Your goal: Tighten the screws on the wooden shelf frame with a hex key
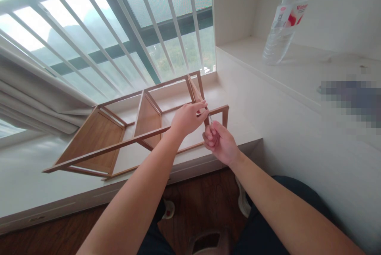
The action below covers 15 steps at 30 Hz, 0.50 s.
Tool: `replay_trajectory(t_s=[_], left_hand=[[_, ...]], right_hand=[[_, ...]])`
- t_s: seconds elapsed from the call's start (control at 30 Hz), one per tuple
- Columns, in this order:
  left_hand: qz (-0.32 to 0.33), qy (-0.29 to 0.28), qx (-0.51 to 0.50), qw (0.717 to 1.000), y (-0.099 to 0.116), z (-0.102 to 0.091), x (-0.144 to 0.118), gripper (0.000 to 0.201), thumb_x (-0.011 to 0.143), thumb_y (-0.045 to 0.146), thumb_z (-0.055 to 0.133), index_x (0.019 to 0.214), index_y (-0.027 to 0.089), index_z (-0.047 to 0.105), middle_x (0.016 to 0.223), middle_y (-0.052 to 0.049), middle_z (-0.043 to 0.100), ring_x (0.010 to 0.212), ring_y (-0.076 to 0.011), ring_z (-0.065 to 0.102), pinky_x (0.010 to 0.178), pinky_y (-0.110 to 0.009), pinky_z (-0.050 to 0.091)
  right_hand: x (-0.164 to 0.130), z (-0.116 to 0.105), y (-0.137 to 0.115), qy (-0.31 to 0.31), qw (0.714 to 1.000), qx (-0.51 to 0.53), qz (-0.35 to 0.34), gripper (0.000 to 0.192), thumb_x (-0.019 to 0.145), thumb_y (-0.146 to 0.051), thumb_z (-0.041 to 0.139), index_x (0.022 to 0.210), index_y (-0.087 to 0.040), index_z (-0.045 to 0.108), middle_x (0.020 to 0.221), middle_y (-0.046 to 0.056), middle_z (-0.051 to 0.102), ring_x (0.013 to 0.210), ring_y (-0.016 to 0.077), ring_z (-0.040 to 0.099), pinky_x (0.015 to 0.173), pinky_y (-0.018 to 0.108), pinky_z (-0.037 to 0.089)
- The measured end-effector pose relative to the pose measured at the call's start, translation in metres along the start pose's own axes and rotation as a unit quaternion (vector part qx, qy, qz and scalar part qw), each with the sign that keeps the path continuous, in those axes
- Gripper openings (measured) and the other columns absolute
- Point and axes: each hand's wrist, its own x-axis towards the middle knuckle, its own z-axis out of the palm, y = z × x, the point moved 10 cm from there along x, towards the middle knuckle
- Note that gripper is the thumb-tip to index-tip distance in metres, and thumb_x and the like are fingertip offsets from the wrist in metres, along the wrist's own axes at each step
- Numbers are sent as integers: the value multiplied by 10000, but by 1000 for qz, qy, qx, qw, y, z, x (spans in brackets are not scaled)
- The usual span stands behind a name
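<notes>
A brown wooden shelf unit (98, 140) with several boards lies on its side on the white window ledge. My left hand (188, 118) reaches over its near rail, with thumb and fingers closed on the frame near the right-hand board. Just right of it, my right hand (220, 141) is closed in a fist-like pinch around a thin metal tool (211, 119). The tool's tip points up at the frame joint beside my left fingertips. The rest of it is hidden in my fingers, so I cannot tell its exact kind.
White railing bars (166, 16) and a window stand behind the unit. A grey curtain (35, 88) hangs at left. On the raised white counter (238, 54) at right stand a clear plastic bottle (278, 42) and a blurred dark item (351, 100). Below is dark wooden floor (196, 199).
</notes>
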Motion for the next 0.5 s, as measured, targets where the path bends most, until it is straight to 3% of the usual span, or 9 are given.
replay_trajectory(t_s=[0.13,0.27,0.5], left_hand=[[1,0,3,1000,0,0,0,365,983,427,560,1285,338,745,1383,47,706,1034,-225,752,929,-354,575],[-1,-3,6,1000,-1,1,-1,379,995,432,541,1308,339,733,1364,25,721,1036,-221,752,940,-346,571],[-1,-2,4,1000,-1,0,-1,392,991,438,542,1319,333,731,1336,15,737,1025,-226,754,926,-341,577]], right_hand=[[0,1,-1,4,1000,-22,-1,474,853,-483,773,661,-205,441,594,-55,498,464,78,401,393,189,258],[-4,4,-2,1,993,-117,-35,476,895,-542,668,660,-224,402,583,-56,484,444,87,390,389,215,260],[-5,-4,-21,45,957,-270,-99,422,887,-328,626,540,-214,415,465,-59,425,414,71,389,425,229,257]])
